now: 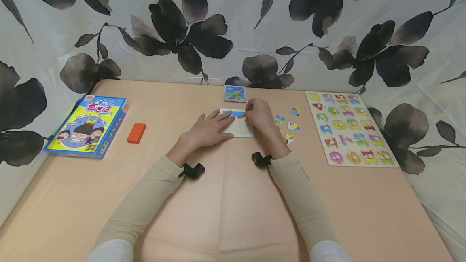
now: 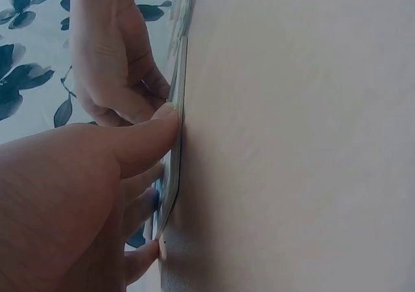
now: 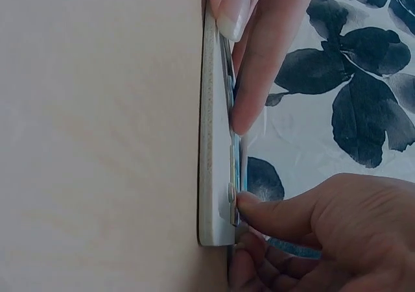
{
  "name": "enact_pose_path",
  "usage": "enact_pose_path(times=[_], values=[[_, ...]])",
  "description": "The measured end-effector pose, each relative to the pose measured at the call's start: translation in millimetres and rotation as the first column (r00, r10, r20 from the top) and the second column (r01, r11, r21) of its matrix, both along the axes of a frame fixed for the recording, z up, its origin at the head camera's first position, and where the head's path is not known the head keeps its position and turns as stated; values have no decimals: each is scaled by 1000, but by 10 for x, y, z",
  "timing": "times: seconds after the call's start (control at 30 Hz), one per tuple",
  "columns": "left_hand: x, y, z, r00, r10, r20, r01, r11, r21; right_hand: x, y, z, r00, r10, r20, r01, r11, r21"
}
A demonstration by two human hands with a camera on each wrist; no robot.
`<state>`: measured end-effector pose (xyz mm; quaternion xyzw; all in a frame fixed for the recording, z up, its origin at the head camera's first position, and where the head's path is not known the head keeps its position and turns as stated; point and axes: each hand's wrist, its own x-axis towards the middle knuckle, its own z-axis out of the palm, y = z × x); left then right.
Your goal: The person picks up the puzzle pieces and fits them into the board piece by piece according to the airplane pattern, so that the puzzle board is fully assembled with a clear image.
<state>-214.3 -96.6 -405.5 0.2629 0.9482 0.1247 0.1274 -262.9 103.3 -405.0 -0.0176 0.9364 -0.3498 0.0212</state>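
Observation:
A small white puzzle board (image 1: 243, 132) lies flat at the table's middle, with a strip of blue picture pieces along its far edge. My left hand (image 1: 214, 126) rests on its left part with straight fingers, pressing it down; in the left wrist view the thumb (image 2: 152, 133) lies against the board's edge (image 2: 176, 169). My right hand (image 1: 256, 114) is curled over the board's far right corner and pinches a puzzle piece (image 3: 231, 201) against the board (image 3: 214, 143). Loose puzzle pieces (image 1: 291, 122) lie just right of that hand.
A picture card (image 1: 234, 93) lies beyond the board. A number peg puzzle (image 1: 347, 128) sits at the right, a blue game box (image 1: 89, 124) and an orange block (image 1: 136, 132) at the left. A flowered cloth (image 1: 233, 31) hangs behind the table.

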Motion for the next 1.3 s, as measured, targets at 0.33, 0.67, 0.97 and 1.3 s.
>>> enact_pose_path(times=[0.33, 0.67, 0.97, 1.3], values=[[2, -7, 12, 1000, 1, 2, -1, 1000, 8, 43, 33, 86, 995, 96, 41, -100, 989, 109], [7, -17, 3, 1000, -2, 11, 2, 1000, 18, 84, 79, 124, 987, 141, 76, -151, 976, 155], [-30, -124, 11, 999, -8, 52, 5, 997, 72, 83, 87, 83, 988, 142, 66, -150, 979, 140], [15, -199, 62, 999, -16, 42, 14, 999, 50, 89, 89, 96, 984, 174, 41, -179, 969, 170]])
